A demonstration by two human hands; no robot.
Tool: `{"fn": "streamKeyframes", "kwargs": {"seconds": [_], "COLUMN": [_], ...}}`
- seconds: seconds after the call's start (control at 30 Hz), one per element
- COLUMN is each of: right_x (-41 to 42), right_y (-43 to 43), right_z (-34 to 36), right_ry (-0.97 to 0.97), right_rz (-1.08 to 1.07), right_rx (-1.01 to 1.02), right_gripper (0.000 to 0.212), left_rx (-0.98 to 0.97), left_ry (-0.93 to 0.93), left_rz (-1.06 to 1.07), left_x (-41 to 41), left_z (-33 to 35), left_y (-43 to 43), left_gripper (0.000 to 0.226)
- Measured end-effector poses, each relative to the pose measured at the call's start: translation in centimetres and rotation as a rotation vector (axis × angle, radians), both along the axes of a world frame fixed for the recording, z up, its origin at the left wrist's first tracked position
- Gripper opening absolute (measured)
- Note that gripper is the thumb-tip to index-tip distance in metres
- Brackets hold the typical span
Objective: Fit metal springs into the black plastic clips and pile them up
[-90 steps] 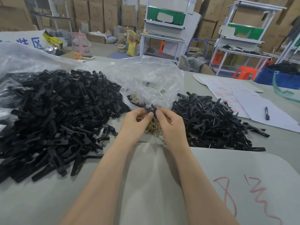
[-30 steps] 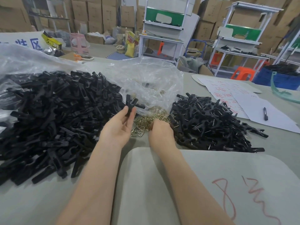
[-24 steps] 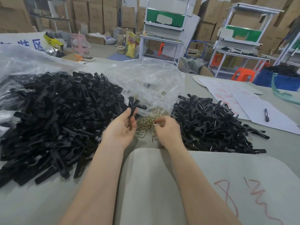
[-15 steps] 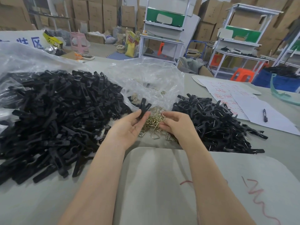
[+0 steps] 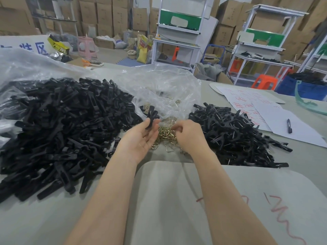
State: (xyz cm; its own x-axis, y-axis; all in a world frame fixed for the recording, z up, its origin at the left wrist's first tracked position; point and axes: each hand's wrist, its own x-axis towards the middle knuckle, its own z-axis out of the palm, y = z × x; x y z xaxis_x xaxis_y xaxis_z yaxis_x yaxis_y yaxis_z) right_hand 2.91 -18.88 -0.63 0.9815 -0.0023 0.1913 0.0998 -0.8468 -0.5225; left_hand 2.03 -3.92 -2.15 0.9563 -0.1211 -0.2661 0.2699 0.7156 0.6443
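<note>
We work at a grey table (image 5: 53,218) that fills the lower part of the head view.

1. The largest item on the table is the heap of loose black clip parts (image 5: 62,129), on the left. It lies partly on a sheet of clear plastic.
2. A crumpled clear plastic bag (image 5: 164,89) sits behind the centre, between the two black piles.
3. A rounded grey board (image 5: 265,200) with red marks lies on the near right, under our right forearm.
4. The smaller pile of black clips (image 5: 235,138) lies on the right. Metal wire shows in many of them.
5. White paper sheets (image 5: 283,124) with red writing lie beyond that pile.
6. Our left hand (image 5: 139,140) is palm-up, with loose fingers. Thumb and fingertips pinch the lower end of one black clip (image 5: 151,115), which stands above the fingertips, just in front of the bag.
7. Our right hand (image 5: 191,137) is knuckles-up, fingers curled, with its tips drawn together over the springs. We cannot tell whether a spring is between them.
8. The brass-coloured springs (image 5: 164,137) lie in a small heap on the table between both hands, at the bag's mouth.
9. A dark pen (image 5: 289,126) rests on the paper.
</note>
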Motion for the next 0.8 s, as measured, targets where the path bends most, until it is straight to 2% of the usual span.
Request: {"fn": "streamKeyframes", "kwargs": {"seconds": [0.1, 0.3, 0.37, 0.47, 0.53, 0.67, 0.73, 0.8], "right_x": [0.0, 0.8, 0.9, 0.8, 0.6, 0.6, 0.5, 0.1], "right_y": [0.3, 1.0, 1.0, 1.3, 1.5, 1.5, 1.1, 0.6], "right_z": [0.5, 0.2, -0.1, -0.3, -0.3, -0.7, -0.8, -0.4], "right_ry": [-0.049, 0.063, 0.002, -0.177, -0.292, -0.141, -0.198, -0.253], "right_rz": [0.048, 0.093, 0.065, 0.001, -0.002, 0.106, 0.035, -0.066], "right_rx": [-0.013, -0.054, -0.044, 0.129, 0.174, -0.009, 0.083, 0.304], "right_gripper": [0.032, 0.031, 0.029, 0.02, 0.016, 0.016, 0.014, 0.006], "left_rx": [0.048, 0.065, 0.069, 0.07, 0.078, 0.12, 0.142, 0.168], "left_ry": [0.0, 0.005, 0.009, 0.011, 0.002, 0.001, 0.009, -0.031], "left_rz": [-0.006, -0.008, -0.004, 0.005, 0.01, 0.056, 0.089, 0.113], "left_x": [-0.1, -0.2, -0.2, -0.2, -0.1, -0.1, 0.0, 0.0], "left_z": [0.1, 0.2, 0.2, 0.2, 0.2, 0.0, 0.1, -0.1], "left_y": [-0.2, -0.2, -0.3, -0.3, -0.4, -0.4, -0.4, -0.5], "left_gripper": [0.021, 0.02, 0.015, 0.013, 0.012, 0.013, 0.009, 0.005]}}
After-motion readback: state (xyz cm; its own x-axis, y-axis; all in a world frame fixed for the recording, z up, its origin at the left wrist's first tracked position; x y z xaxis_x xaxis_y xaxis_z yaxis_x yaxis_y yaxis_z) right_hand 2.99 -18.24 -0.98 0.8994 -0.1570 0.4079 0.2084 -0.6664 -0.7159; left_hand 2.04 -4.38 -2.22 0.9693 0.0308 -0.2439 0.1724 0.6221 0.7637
